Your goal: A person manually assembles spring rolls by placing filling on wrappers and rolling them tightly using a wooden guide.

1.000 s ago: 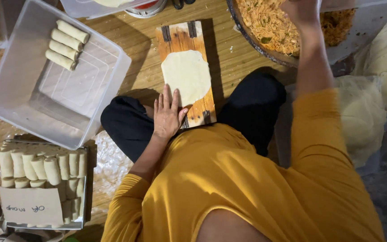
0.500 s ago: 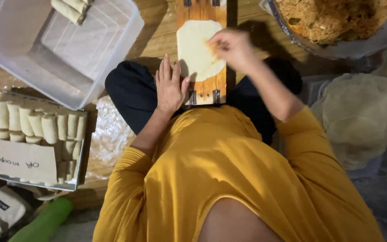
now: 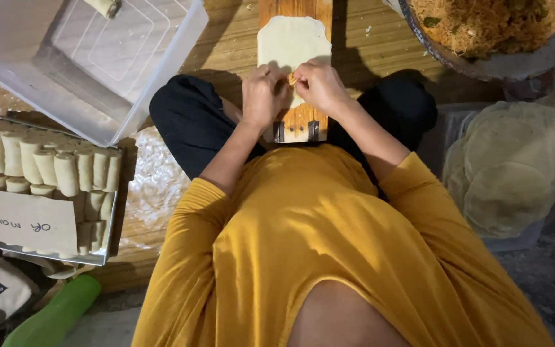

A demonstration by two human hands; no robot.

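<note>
A pinch of filling (image 3: 292, 79) is held between the fingers of the left hand (image 3: 263, 95) and right hand (image 3: 317, 83), over the wrapper (image 3: 292, 40) on the board (image 3: 298, 122). It should be laid in a neat line, edges kept bare.

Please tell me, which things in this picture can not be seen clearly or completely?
- Filling under the left hand and right hand: head view, mostly covered by the fingers.
- Bowl of shredded filling: cut by the top edge.
- Clear tub: its roll is cut by the top edge.
- Wooden board: far end out of frame.
</note>
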